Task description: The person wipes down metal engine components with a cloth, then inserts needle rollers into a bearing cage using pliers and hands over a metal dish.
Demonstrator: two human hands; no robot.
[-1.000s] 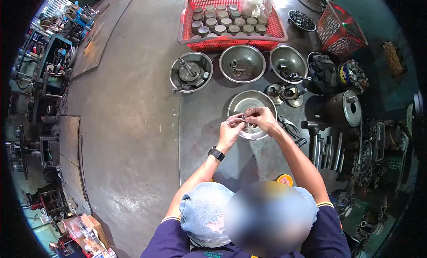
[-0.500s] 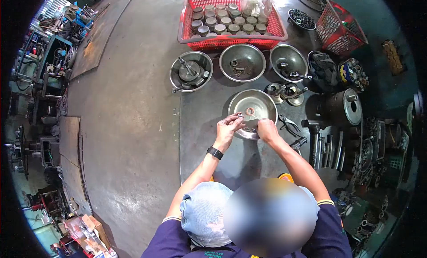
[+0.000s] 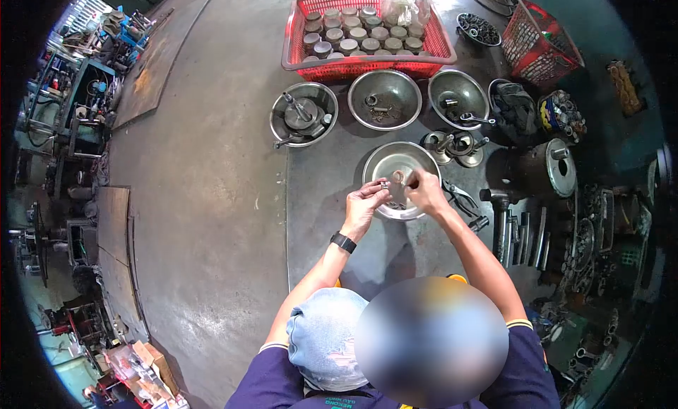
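My left hand (image 3: 363,206) pinches a small shiny metal ring-like part (image 3: 385,185) over the left side of a steel bowl (image 3: 381,155). Over the bowl's right side is my right hand (image 3: 426,193), its fingers closed together; whatever they hold is hidden and slightly blurred. Between the hands, a copper-coloured ring (image 3: 397,177) shows near the bowl's middle. Small dark pieces lie toward the near rim, partly covered by my hands. Just right of the bowl are pliers (image 3: 460,197).
Three more steel bowls with metal parts stand beyond: left (image 3: 329,132), middle (image 3: 397,82) and right (image 3: 459,80). Behind them is a red basket (image 3: 332,71) of metal cylinders. Flanged shafts (image 3: 469,155), a hammer (image 3: 498,204) and metal rods (image 3: 525,232) lie on the right.
My right hand has moved up from the bowl's near rim to over its right side, away from my body. My left hand has hardly shifted and still holds the small metal part.
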